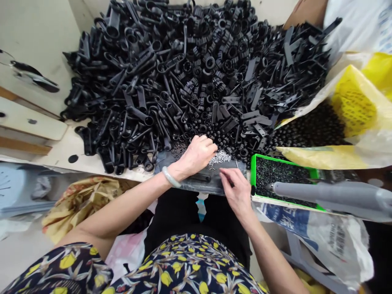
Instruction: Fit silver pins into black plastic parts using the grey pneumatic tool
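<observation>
My left hand (199,154), with a pale bangle at the wrist, is closed with its fingers curled down at the near edge of the small black round parts (225,136). Whatever it grips is hidden under the knuckles. Right beside its fingers lies a heap of small silver metal pins (223,157). My right hand (237,188) is low over the dark work mat (190,183), fingertips pinched together; I cannot make out anything between them. Between my hands, a black plastic handle-like piece (200,177) lies flat on the mat.
Long black plastic handles (122,81), ribbed rings (211,63) and flat strips (255,98) are piled across the back. A green-rimmed tray (253,171) of small black bits stands right, under a grey cylindrical tool (321,194). A yellow-and-clear bag (355,98) lies beyond.
</observation>
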`<state>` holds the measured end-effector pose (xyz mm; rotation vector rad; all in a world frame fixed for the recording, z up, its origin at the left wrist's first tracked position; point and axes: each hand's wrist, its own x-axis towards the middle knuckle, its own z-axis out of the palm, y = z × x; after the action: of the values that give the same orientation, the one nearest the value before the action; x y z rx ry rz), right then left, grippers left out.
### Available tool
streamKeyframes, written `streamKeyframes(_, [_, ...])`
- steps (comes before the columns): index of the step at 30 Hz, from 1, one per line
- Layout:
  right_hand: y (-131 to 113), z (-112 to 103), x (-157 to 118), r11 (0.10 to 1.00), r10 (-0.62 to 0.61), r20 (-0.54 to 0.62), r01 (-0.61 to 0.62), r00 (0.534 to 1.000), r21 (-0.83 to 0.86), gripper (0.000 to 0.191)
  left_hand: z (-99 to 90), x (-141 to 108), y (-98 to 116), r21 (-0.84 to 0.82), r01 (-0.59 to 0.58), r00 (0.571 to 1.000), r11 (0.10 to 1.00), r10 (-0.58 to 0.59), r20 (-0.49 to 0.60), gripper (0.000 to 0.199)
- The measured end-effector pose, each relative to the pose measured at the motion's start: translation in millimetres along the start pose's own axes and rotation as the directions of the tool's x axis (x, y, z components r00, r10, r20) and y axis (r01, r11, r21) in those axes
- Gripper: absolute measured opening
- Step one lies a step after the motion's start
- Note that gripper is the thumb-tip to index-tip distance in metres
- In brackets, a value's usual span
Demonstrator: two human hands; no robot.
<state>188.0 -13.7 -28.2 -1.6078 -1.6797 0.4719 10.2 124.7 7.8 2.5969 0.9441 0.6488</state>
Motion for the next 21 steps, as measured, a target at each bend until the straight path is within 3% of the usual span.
streamKeyframes(2, [5.3, -1.5, 4.6, 1.0, 0.004, 0.043, -0.004, 0.999, -0.015, 0.022, -11.0, -16.2, 7.3, -0.266, 0.107, 0.991, 0.958, -0.125, -0.052, 0.01])
streamKeyframes(4, [7.3, 1.3, 10.8, 0.996, -0.023, 0.093, 0.031, 0.995, -0.085, 0.024, -17.5, -38.6, 19.8, -0.511, 0.227, 0.961, 0.829, -0.275, -0.02, 0.017])
streamKeyframes(6, [7.1, 5.9, 16.8, 0.982, -0.06, 0.136, 0.083, 0.989, -0.172, 0.025, -15.2, -63.1, 34.8, -0.63, 0.29, 0.931, 0.721, -0.365, 0.011, 0.025])
streamKeyframes(10, [5.7, 13.2, 24.4, 0.936, -0.096, 0.174, 0.148, 0.98, -0.319, 0.026, 13.4, -96.8, 56.4, -0.583, 0.267, 0.899, 0.768, -0.416, -0.136, 0.021])
streamKeyframes(14, [3.4, 15.0, 27.4, 0.915, -0.104, 0.198, 0.171, 0.975, -0.366, 0.025, 42.5, -101.0, 57.2, -0.505, 0.261, 0.873, 0.823, -0.425, -0.24, 0.015])
streamKeyframes(21, [0.9, 13.4, 28.5, 0.914, -0.09, 0.166, 0.147, 0.982, -0.377, 0.023, 50.6, -99.9, 51.6, -0.509, 0.236, 0.887, 0.828, -0.398, -0.236, 0.014])
